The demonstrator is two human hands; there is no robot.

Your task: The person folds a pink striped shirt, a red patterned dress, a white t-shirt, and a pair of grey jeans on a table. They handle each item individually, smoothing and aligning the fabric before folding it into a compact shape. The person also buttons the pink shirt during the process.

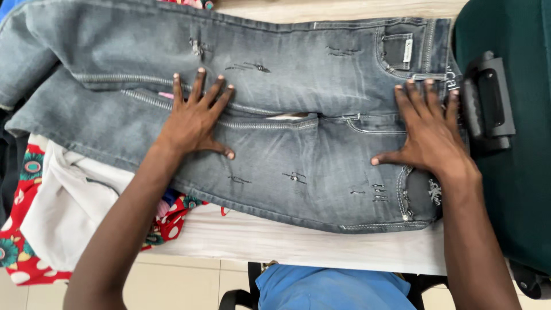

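A pair of grey distressed jeans [287,74] lies spread sideways across a pale table, waistband to the right and legs running left. My left hand [195,117] rests flat on the thigh area, fingers spread, over the seam between the two legs. My right hand [427,132] presses flat near the waistband and pockets, fingers pointing away from me. Neither hand grips the cloth; both palms lie on top of it.
A dark green suitcase [511,172] with a black handle [488,103] stands at the right, touching the jeans' waistband. A white garment [63,212] and a red patterned cloth [23,252] lie under the jeans at the left. The table's front edge [298,250] is near me, with tiled floor below.
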